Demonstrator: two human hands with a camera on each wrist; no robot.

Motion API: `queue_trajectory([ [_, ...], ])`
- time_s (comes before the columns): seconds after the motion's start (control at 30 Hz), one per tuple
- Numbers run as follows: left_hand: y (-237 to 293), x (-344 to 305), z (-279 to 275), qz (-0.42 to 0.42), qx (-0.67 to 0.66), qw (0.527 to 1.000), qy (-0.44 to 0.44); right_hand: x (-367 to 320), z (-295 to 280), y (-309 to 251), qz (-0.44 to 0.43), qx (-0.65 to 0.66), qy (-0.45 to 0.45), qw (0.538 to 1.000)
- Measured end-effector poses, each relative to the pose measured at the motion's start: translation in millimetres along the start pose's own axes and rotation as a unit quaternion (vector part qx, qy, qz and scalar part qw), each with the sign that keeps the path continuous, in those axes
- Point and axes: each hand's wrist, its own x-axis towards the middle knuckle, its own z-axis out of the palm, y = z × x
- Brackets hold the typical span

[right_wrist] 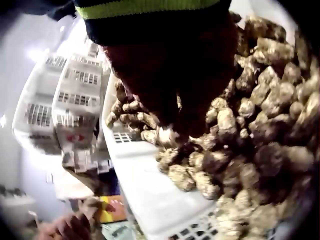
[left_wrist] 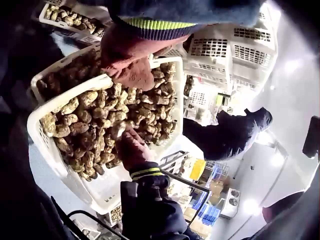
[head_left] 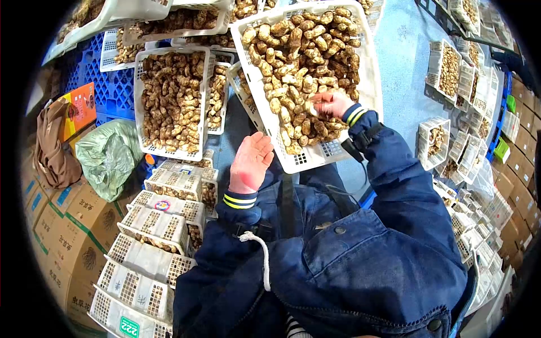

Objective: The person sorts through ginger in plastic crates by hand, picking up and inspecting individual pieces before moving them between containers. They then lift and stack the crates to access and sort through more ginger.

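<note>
A white plastic basket (head_left: 369,84) stands tilted before me, filled with stubby brown-and-cream mushrooms (head_left: 287,73). Over its near half, my right hand (head_left: 333,105) pinches a pale mushroom (left_wrist: 118,130) between its fingertips. From the right wrist, that hand (right_wrist: 170,80) is mostly dark, the mushroom's pale end showing below the fingers. My left hand (head_left: 251,162) is held off the basket's near left corner with its fingers extended and nothing in it. In the left wrist view, the left hand (left_wrist: 130,62) overlaps the basket's edge.
Another basket of mushrooms (head_left: 172,101) stands to the left on a blue pallet (head_left: 115,79). Stacked white baskets (head_left: 155,219) run down my left side, beside a green plastic bag (head_left: 107,155) and cardboard boxes (head_left: 73,248). More filled baskets (head_left: 449,70) line the right.
</note>
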Motion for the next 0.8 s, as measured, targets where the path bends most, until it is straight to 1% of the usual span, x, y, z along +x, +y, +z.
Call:
queue_trajectory([
  [0.03,0.5,1.2,0.8,-0.003,0.003,1.0,0.0,-13.1,-3.3,-10.4,0.047,-0.135,-0.034,0.989],
  [0.07,-0.2,1.4,1.2,-0.008,0.005,1.0,0.002,-18.1,-3.3,-21.0,0.057,-0.263,-0.049,0.962],
  [0.1,-1.9,1.6,1.1,-0.011,0.005,1.0,0.002,-13.3,1.7,-19.3,0.038,-0.319,0.043,0.946],
  [0.13,-4.3,3.1,1.0,-0.013,-0.009,1.0,0.003,-3.6,6.6,-17.7,0.02,-0.372,0.134,0.918],
  [0.17,-6.2,4.9,1.3,-0.013,-0.024,1.0,0.004,14.4,8.9,-21.7,0.022,-0.363,0.184,0.913],
  [0.2,-7.2,6.2,2.1,-0.011,-0.024,1.0,0.004,26.2,14.7,-41.5,-0.01,-0.346,0.212,0.914],
  [0.23,-9.3,5.4,3.4,-0.017,-0.01,1.0,0.017,51.9,22.6,-34.9,-0.114,-0.372,0.265,0.882],
  [0.27,-11.1,4.1,5.6,-0.024,0.004,0.999,0.029,66.2,31.4,-42.9,-0.084,-0.381,0.242,0.888],
  [0.3,-10.5,1.0,14.4,-0.011,0.039,0.998,0.05,70.2,38.4,-47.8,-0.071,-0.402,0.252,0.877],
  [0.33,-8.3,1.2,11.7,-0.011,0.036,0.999,0.007,71.5,44.3,-51.3,-0.057,-0.423,0.26,0.866],
  [0.37,-7.7,2.3,9.9,-0.005,0.018,1.0,-0.001,66.1,43.8,-45.3,-0.074,-0.419,0.239,0.873],
  [0.4,-8.4,2.8,8.3,-0.007,0.0,1.0,-0.01,51.1,46.2,-37.7,-0.065,-0.419,0.237,0.874],
  [0.43,-9.5,6.2,0.5,0.001,-0.007,0.999,-0.037,34.4,46.6,-31.3,-0.065,-0.462,0.133,0.875],
  [0.47,-9.8,11.3,-0.1,0.001,-0.009,0.999,-0.044,21.9,43.3,-27.4,-0.07,-0.502,0.027,0.861],
  [0.53,-10.2,8.0,-5.2,-0.017,-0.03,0.999,-0.013,-8.5,47.1,8.1,-0.233,-0.507,0.018,0.83],
  [0.6,-10.0,10.3,-6.6,-0.024,-0.039,0.999,-0.028,-15.2,36.7,-12.2,-0.132,-0.49,-0.124,0.853],
  [0.63,-11.9,9.6,-3.9,-0.02,-0.029,0.999,-0.015,-21.7,35.7,-27.8,-0.075,-0.483,0.011,0.873],
  [0.67,-13.7,9.8,-1.6,-0.017,-0.019,1.0,-0.002,-9.6,28.4,-37.6,-0.088,-0.477,0.099,0.869],
  [0.7,-14.3,9.3,-1.1,-0.023,-0.024,0.999,0.02,10.4,21.6,-39.6,-0.07,-0.497,0.166,0.849],
  [0.73,-13.6,10.0,-0.5,-0.02,-0.022,0.999,0.021,27.1,11.3,-39.6,-0.11,-0.43,0.224,0.868],
  [0.77,-13.6,9.1,-0.2,-0.02,-0.012,1.0,0.02,51.1,2.3,-37.0,-0.074,-0.483,0.205,0.848],
  [0.8,-13.7,6.5,1.9,-0.021,-0.003,1.0,0.019,63.4,-1.1,-39.3,-0.029,-0.51,0.19,0.838],
])
